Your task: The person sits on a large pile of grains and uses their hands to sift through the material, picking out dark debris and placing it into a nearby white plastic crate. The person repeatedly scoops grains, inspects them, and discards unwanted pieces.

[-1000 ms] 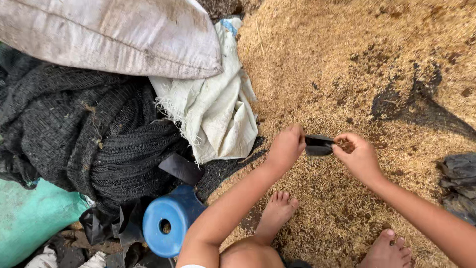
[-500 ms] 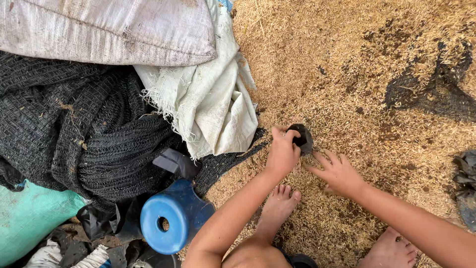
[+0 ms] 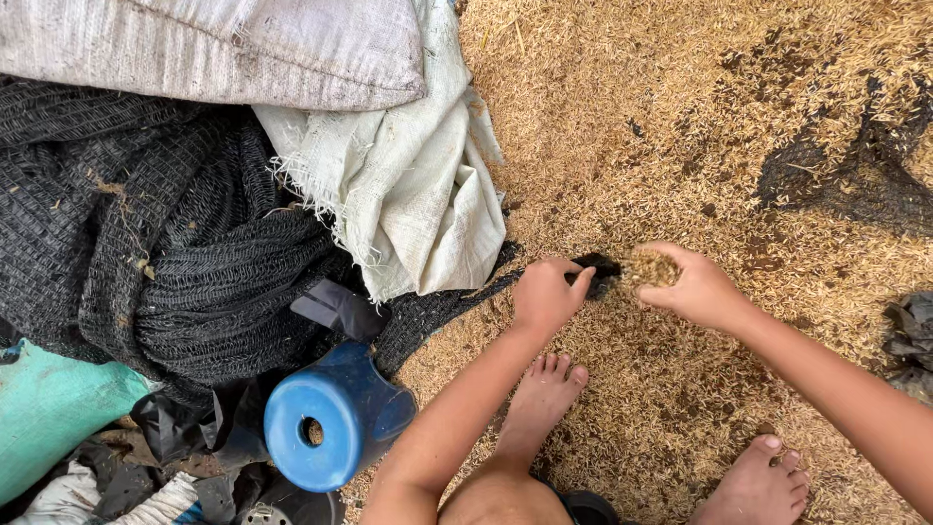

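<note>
A spread of golden rice husk [image 3: 700, 126] covers the ground from the top edge to the bottom right, with black netting [image 3: 165, 253] heaped along its left edge under a grey sack [image 3: 214, 44] and a frayed white woven bag [image 3: 408, 185]. A blue plastic stool [image 3: 326, 423] lies on its side near the bottom left. At the husk's middle, the left hand [image 3: 546, 294] grips a small black scoop [image 3: 598, 272], while the right hand [image 3: 685, 284], cupped and half closed, holds a mound of husk [image 3: 649, 267] just beside the scoop's mouth. Two bare feet rest below.
</note>
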{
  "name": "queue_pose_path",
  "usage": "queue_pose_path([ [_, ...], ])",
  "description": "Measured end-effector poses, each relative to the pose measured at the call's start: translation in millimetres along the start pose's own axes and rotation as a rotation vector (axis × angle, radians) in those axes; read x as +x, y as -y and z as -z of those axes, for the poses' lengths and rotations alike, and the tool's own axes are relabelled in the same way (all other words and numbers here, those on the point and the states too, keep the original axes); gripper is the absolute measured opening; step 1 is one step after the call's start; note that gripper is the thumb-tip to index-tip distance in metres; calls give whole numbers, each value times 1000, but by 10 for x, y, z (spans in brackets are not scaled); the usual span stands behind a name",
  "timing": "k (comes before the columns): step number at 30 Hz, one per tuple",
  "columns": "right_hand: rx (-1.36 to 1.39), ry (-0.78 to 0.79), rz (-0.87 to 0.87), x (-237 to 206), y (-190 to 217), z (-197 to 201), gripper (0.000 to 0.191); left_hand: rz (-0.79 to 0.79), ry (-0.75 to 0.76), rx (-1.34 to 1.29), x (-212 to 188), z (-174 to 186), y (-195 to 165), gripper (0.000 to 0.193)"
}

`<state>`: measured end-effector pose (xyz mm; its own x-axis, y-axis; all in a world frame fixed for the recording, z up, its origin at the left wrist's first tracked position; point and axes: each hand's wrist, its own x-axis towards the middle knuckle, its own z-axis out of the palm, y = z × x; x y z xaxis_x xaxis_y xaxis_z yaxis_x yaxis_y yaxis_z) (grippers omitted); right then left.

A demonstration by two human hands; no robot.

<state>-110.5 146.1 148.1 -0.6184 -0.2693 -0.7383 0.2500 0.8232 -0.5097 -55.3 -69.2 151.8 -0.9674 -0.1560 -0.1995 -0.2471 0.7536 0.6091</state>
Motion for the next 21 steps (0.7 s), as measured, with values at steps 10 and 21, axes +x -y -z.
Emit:
queue_pose_path([
  [10, 261, 56, 86, 20, 130, 288, 86, -45, -14, 57, 11, -131, 81, 21],
  [21, 557, 99, 3, 225, 130, -106, 78, -170, 155, -255, -98, -260, 21, 59],
])
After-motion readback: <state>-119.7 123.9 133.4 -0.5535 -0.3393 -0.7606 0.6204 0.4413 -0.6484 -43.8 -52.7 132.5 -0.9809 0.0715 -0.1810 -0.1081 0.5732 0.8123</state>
